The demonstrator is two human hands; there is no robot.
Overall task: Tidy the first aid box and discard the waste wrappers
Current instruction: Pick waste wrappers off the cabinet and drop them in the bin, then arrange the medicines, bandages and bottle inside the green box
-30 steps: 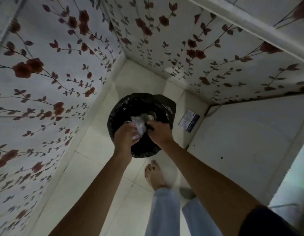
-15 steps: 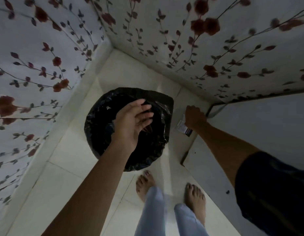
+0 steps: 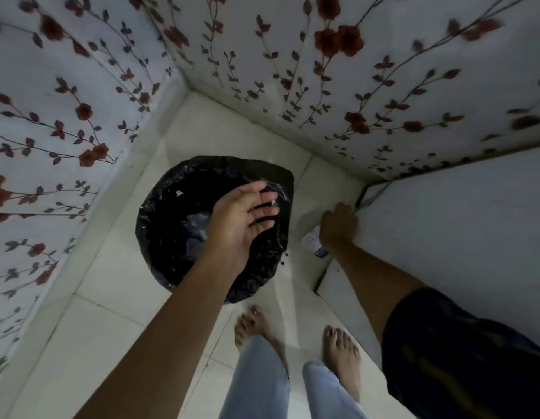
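Both hands: left (image 3: 241, 219) spread empty over bin (image 3: 159, 207); right (image 3: 338, 225) perhaps gripping packet (image 3: 312, 241).

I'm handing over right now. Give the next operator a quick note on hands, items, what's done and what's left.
Left hand: open and empty, hanging over the black-lined bin.
Right hand: down at the white panel's edge, over a small white packet on the floor; grip cannot be told.
Done: pale crumpled waste lies in the bin.
Left: the packet is not yet binned, if it is waste. The first aid box is out of view, so check it.
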